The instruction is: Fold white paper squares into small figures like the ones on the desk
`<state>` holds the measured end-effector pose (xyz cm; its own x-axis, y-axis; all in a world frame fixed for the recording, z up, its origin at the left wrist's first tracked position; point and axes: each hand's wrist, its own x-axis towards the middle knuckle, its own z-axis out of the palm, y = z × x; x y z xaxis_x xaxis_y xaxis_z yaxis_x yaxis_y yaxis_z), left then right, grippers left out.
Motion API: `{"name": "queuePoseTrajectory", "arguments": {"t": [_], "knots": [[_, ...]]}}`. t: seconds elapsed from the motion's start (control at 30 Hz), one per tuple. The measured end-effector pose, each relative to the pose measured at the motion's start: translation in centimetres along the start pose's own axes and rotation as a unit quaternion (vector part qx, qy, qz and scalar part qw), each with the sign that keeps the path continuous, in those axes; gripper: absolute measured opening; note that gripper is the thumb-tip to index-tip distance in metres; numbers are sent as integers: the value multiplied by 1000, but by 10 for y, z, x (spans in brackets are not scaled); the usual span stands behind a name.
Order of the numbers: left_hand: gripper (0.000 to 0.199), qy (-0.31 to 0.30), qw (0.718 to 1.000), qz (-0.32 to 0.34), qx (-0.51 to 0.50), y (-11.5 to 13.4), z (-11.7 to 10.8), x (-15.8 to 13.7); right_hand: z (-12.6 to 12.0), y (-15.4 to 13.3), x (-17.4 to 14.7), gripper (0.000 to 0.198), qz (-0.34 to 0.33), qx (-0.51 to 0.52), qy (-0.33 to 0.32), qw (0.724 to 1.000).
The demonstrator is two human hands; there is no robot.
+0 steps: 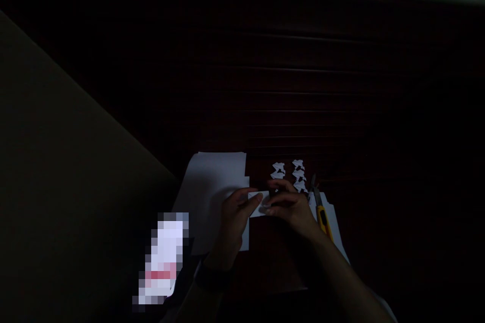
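Far left, a blurred white and red object (162, 257) lies near the front edge of the dark wooden table (303, 111), just left of your left forearm. Beside it, a stack of white paper sheets (215, 186) lies flat, its far corner pointing toward the back of the table; your left wrist crosses over its near right corner.

Your left hand (235, 214) is partly curled, thumb and fingertips pinching the left end of a small white paper piece (258, 204). That piece sits just above the table, near the front edge, at the right border of the paper stack and between your two hands.

Your right hand (290, 207) is curled too, its fingers closed over the right end of the same piece, so both hands hold it at once. The light is too dim to tell how the piece is folded.

Just behind your right hand, several small folded white paper shapes (290, 174) sit in two short rows on the bare wood, close together. To the right of your right hand, a yellow utility knife (322, 214) lies on another white sheet (333, 217), its blade end pointing away from you toward the back.
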<state>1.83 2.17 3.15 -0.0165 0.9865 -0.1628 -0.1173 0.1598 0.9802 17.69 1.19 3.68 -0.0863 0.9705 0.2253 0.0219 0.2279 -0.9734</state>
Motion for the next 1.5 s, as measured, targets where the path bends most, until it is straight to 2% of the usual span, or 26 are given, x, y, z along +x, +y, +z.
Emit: {"name": "queuePoseTrajectory", "arguments": {"t": [0.07, 0.2, 0.37, 0.63, 0.9, 1.03, 1.27, 1.43, 1.5], "knots": [[31, 0, 1000, -1, -7, 1, -1, 0, 0, -1, 1, 19, 5, -13, -3, 1000], [35, -30, 1000, 1, -2, 1, 0, 0, 0, 4, 2, 6, 11, -14, 16, 1000], [33, -44, 999, 3, 28, 2, 1, -1, -1, 10, 4, 5, 16, -20, 39, 999], [28, -7, 999, 14, 50, 9, 8, -4, 0, 10, 3, 11, 48, -39, 70, 996], [29, -18, 997, 36, 70, -1, 8, -3, 7, 7, 1, 20, 67, -87, 108, 988], [27, -26, 997, 41, 63, 0, 9, -5, 9, 8, 1, 20, 68, -84, 119, 987], [33, -34, 998, 13, 60, 5, 12, -7, 8, 9, 0, 17, 66, -100, 124, 985], [30, -10, 997, 5, 72, 6, 15, -9, 8, 8, 0, 14, 56, -114, 124, 984], [33, -22, 997, 11, 72, 5, 15, -9, 8, 9, 0, 14, 57, -112, 122, 985]]}}
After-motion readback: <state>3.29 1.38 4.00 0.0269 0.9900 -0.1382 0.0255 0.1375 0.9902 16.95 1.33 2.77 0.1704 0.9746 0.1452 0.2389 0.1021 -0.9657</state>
